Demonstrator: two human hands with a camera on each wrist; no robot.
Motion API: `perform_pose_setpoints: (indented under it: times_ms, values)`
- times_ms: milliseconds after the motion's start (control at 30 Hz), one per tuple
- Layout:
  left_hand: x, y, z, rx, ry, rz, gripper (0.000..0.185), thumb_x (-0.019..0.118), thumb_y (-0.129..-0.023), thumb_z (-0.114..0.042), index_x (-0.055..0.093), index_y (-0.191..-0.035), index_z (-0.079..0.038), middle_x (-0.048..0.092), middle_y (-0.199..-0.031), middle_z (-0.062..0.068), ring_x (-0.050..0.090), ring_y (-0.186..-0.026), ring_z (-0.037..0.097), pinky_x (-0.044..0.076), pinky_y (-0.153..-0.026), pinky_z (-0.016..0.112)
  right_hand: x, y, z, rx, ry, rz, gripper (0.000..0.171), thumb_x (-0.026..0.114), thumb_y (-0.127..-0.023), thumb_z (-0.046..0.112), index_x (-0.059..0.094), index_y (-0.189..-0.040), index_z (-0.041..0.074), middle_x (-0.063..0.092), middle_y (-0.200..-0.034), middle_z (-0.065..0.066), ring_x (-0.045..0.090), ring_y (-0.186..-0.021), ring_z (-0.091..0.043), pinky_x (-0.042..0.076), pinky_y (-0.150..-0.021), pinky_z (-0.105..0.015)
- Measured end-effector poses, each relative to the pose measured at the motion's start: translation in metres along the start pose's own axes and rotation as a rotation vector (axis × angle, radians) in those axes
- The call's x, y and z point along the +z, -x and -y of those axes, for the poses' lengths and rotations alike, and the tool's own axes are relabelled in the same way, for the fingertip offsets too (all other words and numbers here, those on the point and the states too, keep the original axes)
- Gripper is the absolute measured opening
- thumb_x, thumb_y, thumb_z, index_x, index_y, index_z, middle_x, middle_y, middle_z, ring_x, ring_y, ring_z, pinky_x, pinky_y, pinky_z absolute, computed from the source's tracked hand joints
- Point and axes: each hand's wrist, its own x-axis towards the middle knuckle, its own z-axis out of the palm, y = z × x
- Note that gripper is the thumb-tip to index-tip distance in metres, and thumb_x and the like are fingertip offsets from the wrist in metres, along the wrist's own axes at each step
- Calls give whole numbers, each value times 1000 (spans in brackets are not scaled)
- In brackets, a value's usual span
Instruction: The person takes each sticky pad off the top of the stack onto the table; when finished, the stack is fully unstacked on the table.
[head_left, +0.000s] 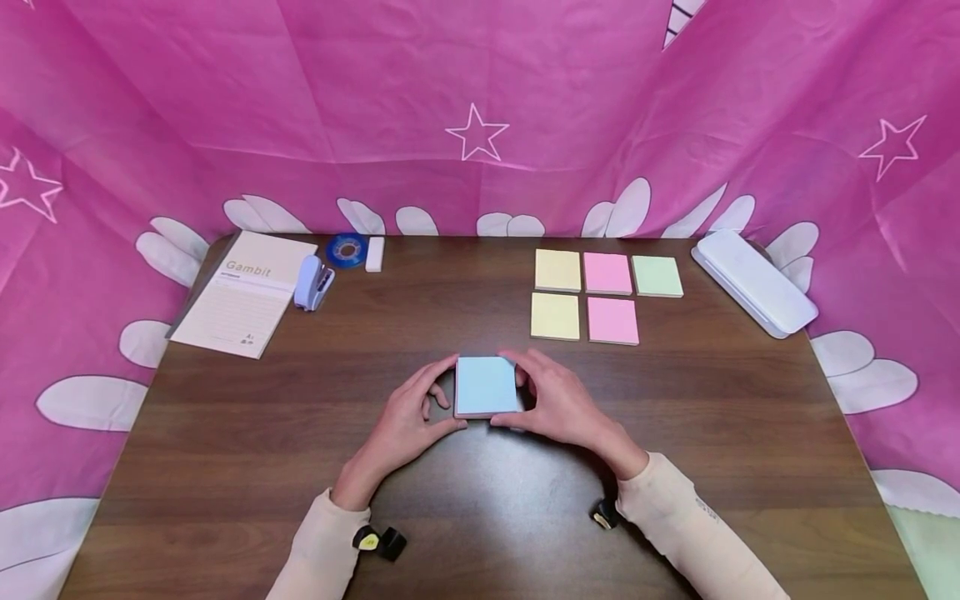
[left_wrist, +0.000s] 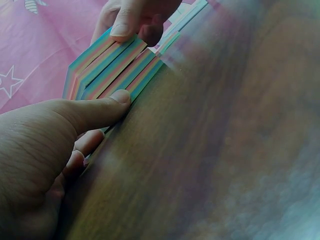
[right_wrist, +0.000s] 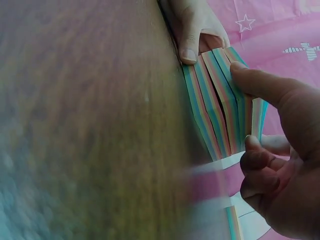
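A stack of sticky note pads (head_left: pixel 486 385), light blue on top, stands near the middle of the table. Both wrist views show its striped multicoloured sides, several pads high with thin gaps between layers. My left hand (head_left: pixel 405 421) grips the stack's left side, its thumb (left_wrist: pixel 117 97) low on the near face. On the right side my right hand (head_left: pixel 562 402) pinches the stack higher up, thumb (right_wrist: pixel 250 80) in front and fingers behind. Beyond the stack lie two yellow pads (head_left: pixel 557 270), two pink pads (head_left: pixel 612 321) and a green pad (head_left: pixel 657 277), in two rows.
At the back left are a notebook (head_left: pixel 247 292), a light purple stapler (head_left: pixel 311 283), a blue tape roll (head_left: pixel 347 250) and a white eraser-like block (head_left: pixel 375 254). A white case (head_left: pixel 753 283) sits at the back right. A pink curtain (head_left: pixel 480 75) hangs behind the wooden table (head_left: pixel 480 517).
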Motion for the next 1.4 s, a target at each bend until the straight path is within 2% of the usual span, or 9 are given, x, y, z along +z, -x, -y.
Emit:
perform_pose_setpoints:
  times_ms: [167,300,433,567,767,1067,1200,1400]
  values:
    - [0,1,1,-7,-7,0,99,99,-84,-11,48,-168,-21,66,-127,2,56,-81,12,46,-67,25,-4,0,-3,-29,-53,12,86,104,-78,33,64,-150,7,59,-104,-2,57,-84,-21,46,-74,-29]
    - [0,2,2,-12,-13,-2,98,100,-84,-12,49,-168,-22,65,-119,0,54,-78,11,46,-66,25,-14,4,-8,-45,-113,19,84,104,-77,29,64,-149,10,59,-104,-1,55,-83,-18,47,-73,-28]
    - [0,2,2,-12,-4,-4,99,100,-84,-12,49,-168,-21,65,-116,0,53,-77,12,46,-66,25,-29,11,-22,-56,-152,-6,86,105,-76,24,64,-150,9,59,-102,-1,54,-82,-15,48,-72,-28]
    - [0,2,2,-13,2,-9,99,100,-83,-11,50,-167,-21,66,-115,1,53,-76,12,46,-65,25,-50,21,-41,-41,-129,-62,88,106,-75,18,62,-150,6,59,-102,-1,55,-82,-15,48,-70,-28]
    - [-1,1,2,-18,-4,-7,100,100,-82,-10,49,-168,-22,66,-116,1,53,-76,12,46,-66,25,-84,37,-72,32,-63,-141,89,105,-74,9,61,-151,6,57,-101,-5,55,-80,-18,47,-67,-28]
    - [0,0,2,-15,-7,-5,99,100,-83,-11,49,-167,-22,66,-116,1,52,-75,11,46,-65,25,-128,61,-125,203,-28,-234,79,98,-82,3,60,-151,2,55,-102,-12,52,-80,-17,43,-68,-20]
    - [-1,1,2,-21,-5,-9,100,100,-82,-11,50,-167,-23,66,-115,0,52,-74,12,45,-64,25,-142,69,-144,243,-20,-222,79,98,-83,6,59,-152,1,54,-103,-13,51,-80,-18,41,-68,-18]
    - [1,2,3,-4,-7,-13,100,101,-82,-10,50,-167,-23,65,-114,-1,52,-74,11,45,-64,25,-154,78,-166,319,-38,-149,77,95,-88,10,54,-153,-1,55,-108,-14,51,-82,-17,40,-69,-18]
